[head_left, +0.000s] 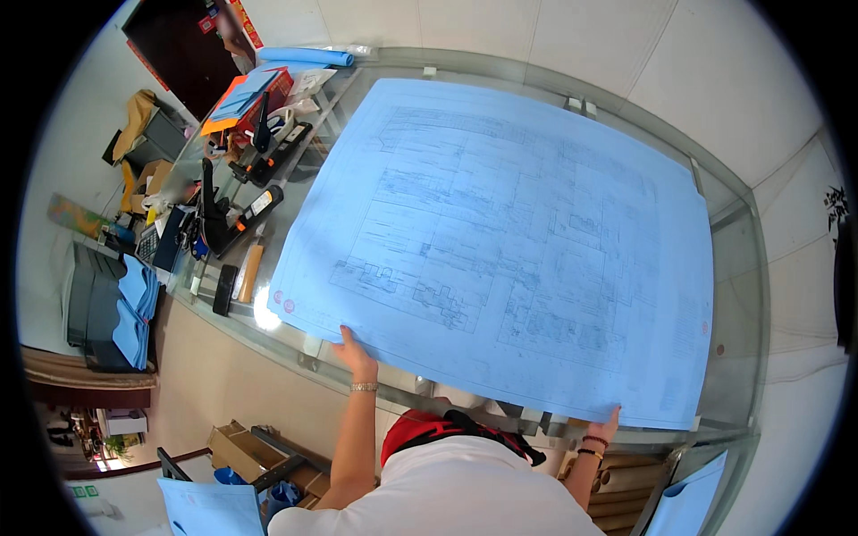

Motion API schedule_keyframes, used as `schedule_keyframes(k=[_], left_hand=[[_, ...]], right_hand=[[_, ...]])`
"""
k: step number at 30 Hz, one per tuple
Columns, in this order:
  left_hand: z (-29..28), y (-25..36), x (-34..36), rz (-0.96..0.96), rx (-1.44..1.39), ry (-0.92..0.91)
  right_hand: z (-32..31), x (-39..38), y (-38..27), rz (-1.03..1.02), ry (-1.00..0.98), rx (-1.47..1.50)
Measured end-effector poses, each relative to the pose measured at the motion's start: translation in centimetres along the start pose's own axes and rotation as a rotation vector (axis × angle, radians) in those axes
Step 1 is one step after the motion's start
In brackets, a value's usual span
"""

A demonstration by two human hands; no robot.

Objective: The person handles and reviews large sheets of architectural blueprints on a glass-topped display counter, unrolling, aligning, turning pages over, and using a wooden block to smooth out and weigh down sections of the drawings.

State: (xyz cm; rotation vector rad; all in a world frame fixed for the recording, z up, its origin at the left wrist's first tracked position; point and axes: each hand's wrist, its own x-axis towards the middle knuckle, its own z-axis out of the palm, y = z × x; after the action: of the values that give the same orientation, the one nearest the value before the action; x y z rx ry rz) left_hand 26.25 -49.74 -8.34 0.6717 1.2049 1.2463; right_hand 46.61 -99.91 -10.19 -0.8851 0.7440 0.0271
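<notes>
A large blue drawing sheet (500, 232), covered with fine dark plan lines, lies spread over a glass-topped table (737, 295). Its near edge reaches the table's front edge. My left hand (356, 355) pinches that near edge left of the middle, thumb on top and fingers hidden beneath. Near the sheet's right front corner my right hand (605, 426) grips the same edge, with most of its fingers under the paper. Small red round stamps (288, 306) show at the sheet's left front corner.
Two heavy black staplers (237, 221) stand left of the sheet, near a black block (225, 290) and a tan strip (251, 272). Behind them are a red box (277, 87) and a blue roll (304, 57). Brown tubes (621, 491) lie below the table. A person (236, 45) stands back left.
</notes>
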Motion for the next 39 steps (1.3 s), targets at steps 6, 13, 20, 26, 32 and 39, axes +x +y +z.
schedule_keyframes(k=[6,13,20,26,32,39], left_hand=[[5.7,-2.2,3.7,0.112,-0.025,0.043],[19.2,-5.3,11.0,0.101,0.003,-0.084],[25.9,-8.1,17.6,-0.1,-0.107,-0.194],[23.6,-6.6,13.9,0.049,0.091,-0.022],[28.2,-6.6,14.6,-0.062,-0.227,-0.133],[23.6,-4.7,16.2,-0.023,-0.041,-0.088]], right_hand=[[6.0,2.9,0.9,-0.109,0.13,-0.073],[15.0,13.7,2.0,-0.323,-0.045,-0.482],[26.5,21.1,0.1,-0.237,-0.089,-0.026],[25.7,19.2,0.8,-0.323,0.078,-0.168],[21.7,30.3,-1.0,-0.38,-0.109,-0.024],[28.6,18.6,1.3,-0.314,0.197,-0.194]])
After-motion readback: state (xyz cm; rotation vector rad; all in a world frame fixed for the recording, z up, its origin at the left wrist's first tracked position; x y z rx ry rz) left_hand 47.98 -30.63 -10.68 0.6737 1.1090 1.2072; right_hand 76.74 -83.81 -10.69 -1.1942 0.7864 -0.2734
